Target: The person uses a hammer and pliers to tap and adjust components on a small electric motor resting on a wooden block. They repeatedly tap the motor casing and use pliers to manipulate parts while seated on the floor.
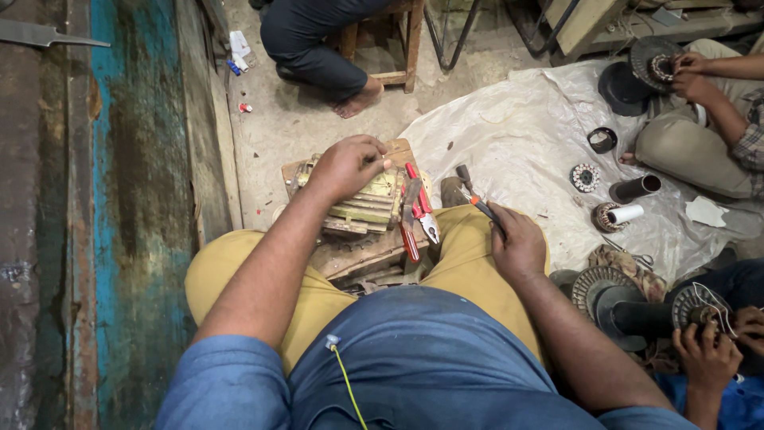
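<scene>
Head view, the block: we see a worn, yellowish-green slatted block (368,201) resting on a scuffed wooden board (358,253) between our knees, just in front of the lap.
Head view, how it will handle: we judge the block stiff, heavy and rough-edged, not fragile; its top and long sides look like the firmest places to hold.
Head view, left hand: our left hand (347,165) lies on top of the block, fingers curled down over its far edge, pressing rather than lifting.
Head view, right hand: our right hand (518,245) is closed around the handle of a small hammer (476,199), its head pointing away, above the right thigh and apart from the block.
Head view, hammer handling: we judge it light, rigid and easy to swing from the handle's end.
Head view, beside the block: red-handled pliers (416,213) lie along the block's right side, touching the board.
Head view, around us: a pale plastic sheet (517,135) holds small round wound parts, and other people's hands work on similar parts at the right.
</scene>
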